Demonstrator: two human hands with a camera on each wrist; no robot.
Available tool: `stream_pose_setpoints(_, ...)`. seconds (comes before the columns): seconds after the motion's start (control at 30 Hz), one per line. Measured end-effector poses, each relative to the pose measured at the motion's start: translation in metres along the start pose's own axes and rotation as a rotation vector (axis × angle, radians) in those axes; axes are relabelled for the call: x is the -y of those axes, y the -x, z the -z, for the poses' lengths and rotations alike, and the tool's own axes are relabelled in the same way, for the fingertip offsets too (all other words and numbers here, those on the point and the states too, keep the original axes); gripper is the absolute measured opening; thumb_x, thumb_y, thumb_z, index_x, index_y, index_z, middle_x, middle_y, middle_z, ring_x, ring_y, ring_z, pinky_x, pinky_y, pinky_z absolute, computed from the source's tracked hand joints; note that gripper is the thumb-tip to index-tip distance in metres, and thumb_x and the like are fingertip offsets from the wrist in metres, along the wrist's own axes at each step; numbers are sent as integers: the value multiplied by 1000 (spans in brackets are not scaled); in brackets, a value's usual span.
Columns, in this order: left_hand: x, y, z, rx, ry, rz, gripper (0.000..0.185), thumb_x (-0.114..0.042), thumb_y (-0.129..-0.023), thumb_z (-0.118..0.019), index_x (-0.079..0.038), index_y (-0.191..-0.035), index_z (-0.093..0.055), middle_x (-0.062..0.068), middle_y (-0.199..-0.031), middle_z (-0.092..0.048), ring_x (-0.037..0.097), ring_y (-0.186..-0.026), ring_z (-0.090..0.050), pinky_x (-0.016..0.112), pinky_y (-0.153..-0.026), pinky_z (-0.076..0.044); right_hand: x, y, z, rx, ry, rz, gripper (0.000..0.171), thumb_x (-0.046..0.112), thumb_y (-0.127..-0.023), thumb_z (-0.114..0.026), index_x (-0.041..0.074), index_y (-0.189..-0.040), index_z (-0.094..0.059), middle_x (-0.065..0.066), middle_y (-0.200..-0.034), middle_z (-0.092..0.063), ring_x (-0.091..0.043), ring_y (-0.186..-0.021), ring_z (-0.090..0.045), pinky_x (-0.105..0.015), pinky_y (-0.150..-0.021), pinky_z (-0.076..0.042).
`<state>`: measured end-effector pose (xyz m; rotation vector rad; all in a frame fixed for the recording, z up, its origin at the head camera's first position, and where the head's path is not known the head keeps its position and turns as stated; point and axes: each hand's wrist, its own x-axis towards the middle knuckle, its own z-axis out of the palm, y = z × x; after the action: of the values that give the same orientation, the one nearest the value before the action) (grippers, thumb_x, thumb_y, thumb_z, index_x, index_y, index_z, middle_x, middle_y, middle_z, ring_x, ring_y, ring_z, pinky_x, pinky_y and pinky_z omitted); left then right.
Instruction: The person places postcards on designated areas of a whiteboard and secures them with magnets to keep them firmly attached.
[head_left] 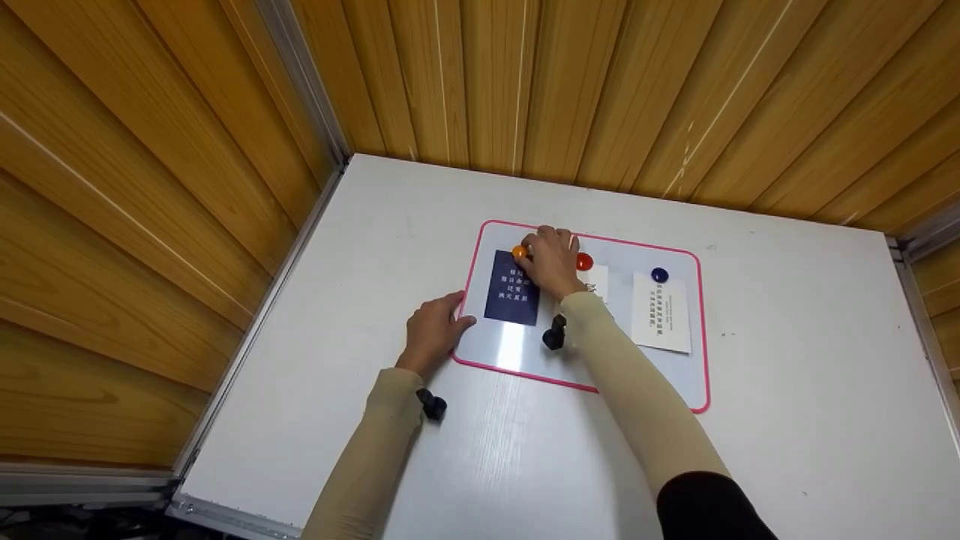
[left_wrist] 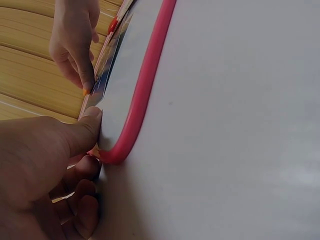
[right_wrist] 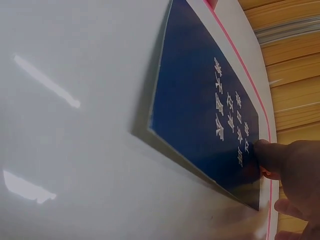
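A whiteboard with a pink frame [head_left: 525, 374] lies on the white table. My left hand [head_left: 433, 330] grips its left edge; in the left wrist view the thumb lies over the edge near a rounded corner, and the other fingers curl beside it. My right hand [head_left: 553, 261] pinches a round orange magnet [head_left: 520, 253] at the top edge of a dark blue card [head_left: 512, 300] with white characters. The right wrist view shows this card [right_wrist: 200, 115] with its near corner lifted off the board. A red magnet [head_left: 584, 261] sits above a white card [head_left: 598, 279], partly hidden by the right arm.
On the board's right side, a dark blue magnet [head_left: 659, 275] sits at the top of another white printed card [head_left: 661, 315]. Wood-slat walls [head_left: 570, 90] border the table [head_left: 810, 360] at the back and left. A small black device [head_left: 432, 405] is strapped at each wrist.
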<state>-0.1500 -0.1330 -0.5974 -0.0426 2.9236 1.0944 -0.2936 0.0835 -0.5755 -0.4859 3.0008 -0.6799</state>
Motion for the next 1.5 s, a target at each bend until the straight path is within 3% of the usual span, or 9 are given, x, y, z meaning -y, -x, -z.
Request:
stream_pose_setpoints(0.6,0,0,1,4,-17,11,59,-31,-94,-76,-11,-147,-58,10,-135,-67,28,-124,-63,47,-102,-49,1,0,0,20,6,-13,34,35,-99,-70,9,-120,-74,-17,-142,-54,-43,-135,-35,-61,-111,-20)
stream_pose_setpoints(1.23,0,0,0,-3,-23,-8,58,-30,-94,-77,-12,-146,-59,9,-133,-68,28,-122,-64,47,-101,-49,-2,2,-1,6,-6,-5,34,34,-99,-70,8,-121,-72,-19,-146,-52,-44,-136,-35,-65,-113,-18)
stream_pose_setpoints(1.5,1,0,0,-6,-35,-23,58,-31,-94,-77,-11,-146,-59,10,-134,-68,30,-122,-64,48,-100,-50,-5,4,-1,17,1,0,41,42,-98,-69,15,-129,-68,-16,-148,-50,-42,-137,-33,-62,-113,-18)
